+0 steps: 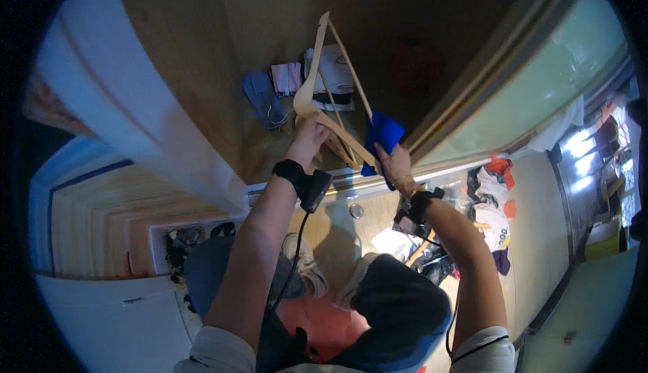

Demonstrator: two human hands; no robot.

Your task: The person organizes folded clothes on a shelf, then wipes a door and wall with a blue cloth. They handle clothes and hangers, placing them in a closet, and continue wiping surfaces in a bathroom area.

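Note:
My left hand (310, 138) grips a pale wooden clothes hanger (305, 95) near its neck. One arm of the hanger points up and away, the other slants down to the right, and a thin bar joins the ends. Parts of at least one more wooden hanger (339, 148) show behind and below it. My right hand (397, 163) pinches a bright blue cloth (386, 131) at the hanger's right end, where the bar passes behind the fabric. The cloth's full shape is hidden by folds and fingers.
Inside the dark cabinet lie folded clothes (331, 72), a pink-striped folded cloth (287, 78) and a grey-blue item (262, 97). A sliding-door track (481, 95) borders the right. Clothes (491, 191) and bags lie piled on the floor at right. I sit low on a red seat (324, 322).

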